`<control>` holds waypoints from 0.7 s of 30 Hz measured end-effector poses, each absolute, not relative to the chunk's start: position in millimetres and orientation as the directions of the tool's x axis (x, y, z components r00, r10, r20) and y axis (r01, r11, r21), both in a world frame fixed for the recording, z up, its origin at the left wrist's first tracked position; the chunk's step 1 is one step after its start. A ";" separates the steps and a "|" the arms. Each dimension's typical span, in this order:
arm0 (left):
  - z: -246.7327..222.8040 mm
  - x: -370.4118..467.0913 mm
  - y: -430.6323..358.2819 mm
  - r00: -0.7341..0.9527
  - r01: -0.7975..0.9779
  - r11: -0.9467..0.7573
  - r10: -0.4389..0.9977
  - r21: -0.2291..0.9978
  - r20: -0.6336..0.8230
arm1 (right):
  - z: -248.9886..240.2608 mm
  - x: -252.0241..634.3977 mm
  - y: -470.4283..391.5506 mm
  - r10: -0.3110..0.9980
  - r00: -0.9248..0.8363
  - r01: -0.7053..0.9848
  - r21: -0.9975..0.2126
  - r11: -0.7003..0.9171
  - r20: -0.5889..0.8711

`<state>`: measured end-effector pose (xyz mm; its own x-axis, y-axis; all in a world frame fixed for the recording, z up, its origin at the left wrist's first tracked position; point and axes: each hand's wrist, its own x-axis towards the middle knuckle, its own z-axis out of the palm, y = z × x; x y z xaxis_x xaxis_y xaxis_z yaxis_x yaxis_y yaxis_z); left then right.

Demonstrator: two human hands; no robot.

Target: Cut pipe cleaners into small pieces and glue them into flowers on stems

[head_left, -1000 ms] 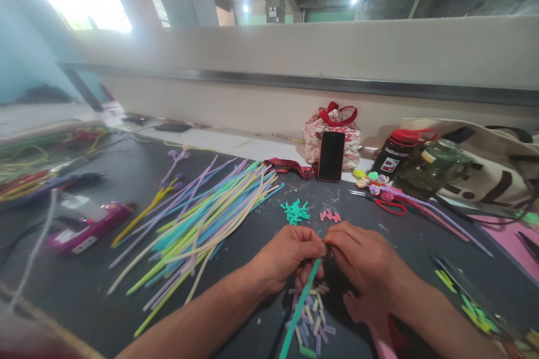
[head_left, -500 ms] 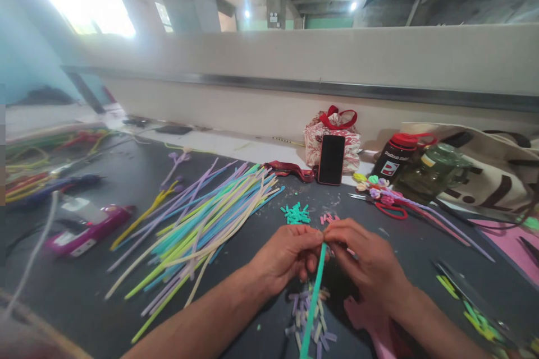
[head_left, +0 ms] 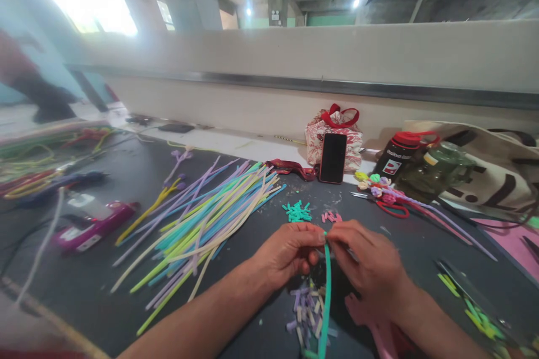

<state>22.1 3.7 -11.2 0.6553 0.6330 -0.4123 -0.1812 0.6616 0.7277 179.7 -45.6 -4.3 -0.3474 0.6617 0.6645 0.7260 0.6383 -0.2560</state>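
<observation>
A long green pipe-cleaner stem (head_left: 326, 291) hangs from the fingertips of both hands, its upper end between them. My left hand (head_left: 292, 249) pinches that end from the left, fingers curled. From the right, my right hand (head_left: 362, 252) closes its fingertips at the same spot. Under the stem lies a pile of short purple and cream pieces (head_left: 307, 311). Beyond the hands are short green pieces (head_left: 296, 211) and a few pink pieces (head_left: 331, 217). A pink object (head_left: 370, 325) lies partly hidden beneath my right forearm.
Long coloured stems (head_left: 210, 219) spread at the left, near a purple glue gun (head_left: 95, 230). Behind stand a phone (head_left: 333, 158), a patterned bag (head_left: 314, 137) and bottles (head_left: 396, 154). Red-handled scissors (head_left: 393, 210) and black tweezers (head_left: 471, 291) lie at the right. A blurred person (head_left: 29, 78) is far left.
The hanging part of the green stem has swung to the right and is more upright. Both hands keep their pinch. A blurred person has come into view at the far left.
</observation>
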 end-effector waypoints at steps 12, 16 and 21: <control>-9.9 26.6 -1.8 0.542 -0.126 0.530 0.744 0.839 -0.389 | -13.7 177.7 -44.9 0.544 -0.496 0.809 0.134 0.572 0.677; -10.8 26.4 -2.6 0.506 -0.076 0.448 0.787 0.891 -0.352 | -19.1 175.1 -44.4 0.628 -0.457 0.840 0.075 0.537 0.630; -10.6 24.8 -4.2 0.488 -0.013 0.373 0.812 0.928 -0.320 | -16.6 174.3 -44.2 0.765 -0.388 0.834 -0.158 0.529 0.514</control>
<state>24.8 -4.2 -10.6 0.4876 0.8123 -0.3199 -0.0133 0.3733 0.9276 174.3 -44.2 -16.6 -0.3882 0.7646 0.5144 0.8335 0.5294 -0.1579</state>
